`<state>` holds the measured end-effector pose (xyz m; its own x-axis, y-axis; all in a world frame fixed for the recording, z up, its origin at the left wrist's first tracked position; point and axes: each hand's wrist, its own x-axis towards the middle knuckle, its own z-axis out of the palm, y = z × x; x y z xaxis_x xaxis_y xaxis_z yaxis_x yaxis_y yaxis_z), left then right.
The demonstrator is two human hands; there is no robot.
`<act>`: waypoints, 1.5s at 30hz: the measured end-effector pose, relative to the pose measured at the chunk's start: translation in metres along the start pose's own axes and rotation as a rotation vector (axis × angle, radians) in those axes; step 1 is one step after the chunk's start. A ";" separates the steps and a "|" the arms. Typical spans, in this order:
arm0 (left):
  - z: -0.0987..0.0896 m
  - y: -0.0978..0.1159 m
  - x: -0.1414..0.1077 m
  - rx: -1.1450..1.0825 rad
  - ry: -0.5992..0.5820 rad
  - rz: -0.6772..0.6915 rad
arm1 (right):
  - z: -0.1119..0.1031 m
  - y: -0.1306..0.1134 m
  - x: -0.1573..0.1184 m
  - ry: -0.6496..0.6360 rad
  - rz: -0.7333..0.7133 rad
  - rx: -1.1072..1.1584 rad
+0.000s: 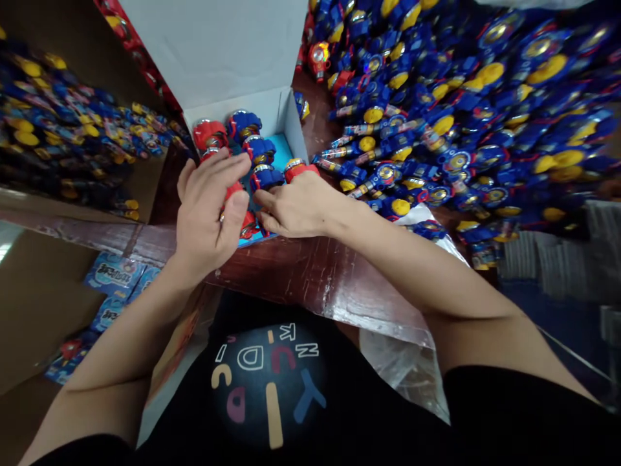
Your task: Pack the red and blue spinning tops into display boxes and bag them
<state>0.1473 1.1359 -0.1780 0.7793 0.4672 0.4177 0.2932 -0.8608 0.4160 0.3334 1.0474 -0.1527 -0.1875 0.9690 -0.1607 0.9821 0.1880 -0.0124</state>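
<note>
The right hand (pixel 301 206) is bent down into the near end of the open white box (pixel 274 107), fingertips curled in beside the blue toys (pixel 261 150); from where I stand I can't tell whether they are closed on anything, since the hand hides them. The left hand (pixel 206 204) lies opened out over the red toys (pixel 210 133), thumb held away from the fingers, with red showing in the gap. Red and blue stand in rows inside the box, above its bright blue bottom, and another red toy (pixel 299 170) sits just past the right hand's knuckles. The lid (pixel 218 52) is raised at the far side. All this is on a dark red table (pixel 305 275), with a great heap of blue-and-yellow toys (pixel 436 123) spreading to the right and a brown carton (pixel 72 29) of smaller colourful pieces on the left. Blue printed packs (pixel 114 273) lie lower down, past the left forearm.
</note>
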 end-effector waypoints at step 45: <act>0.027 -0.059 0.139 -0.056 0.061 0.162 | -0.017 0.142 0.041 0.182 0.144 0.038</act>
<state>0.2530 1.2461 -0.1663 0.7780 0.3364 0.5305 0.1337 -0.9139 0.3834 0.4646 1.1165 -0.1448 -0.0418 0.9990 0.0173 0.9983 0.0425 -0.0402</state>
